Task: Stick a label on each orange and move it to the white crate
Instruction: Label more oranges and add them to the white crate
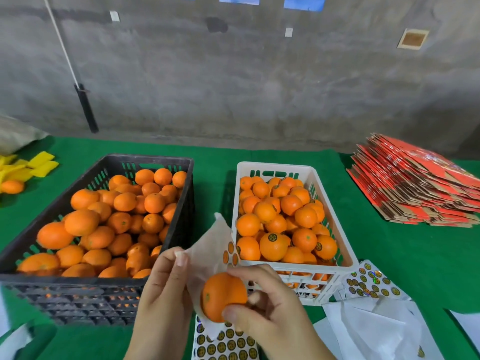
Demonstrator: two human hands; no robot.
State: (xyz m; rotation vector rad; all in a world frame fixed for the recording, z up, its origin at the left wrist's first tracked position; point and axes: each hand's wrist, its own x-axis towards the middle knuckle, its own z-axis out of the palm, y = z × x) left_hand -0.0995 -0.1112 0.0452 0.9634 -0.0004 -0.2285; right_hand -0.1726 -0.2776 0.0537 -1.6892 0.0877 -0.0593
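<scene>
Two crates stand side by side on the green table (389, 255). At the far left edge a lone orange (12, 186) lies by some yellow pieces (28, 166). Right of these, the black crate (98, 294) is heaped with unlabelled oranges (104, 224). Near its right corner the left hand (162, 289) pinches a translucent backing sheet (207, 250), thumb and fingers pressed together on its edge; the sheet rises behind the held orange (223, 296). That orange sits in the right hand (270, 315), thumb tip on its near side and fingers curled over its top and right side, above a label sheet (228, 344) on the table. Just beyond stands the white crate (324, 279), filled with labelled oranges (274, 246). Near right of it lie more label sheets (371, 281) and white backing papers (376, 331). Far right, flattened red cartons (415, 183) are stacked.
</scene>
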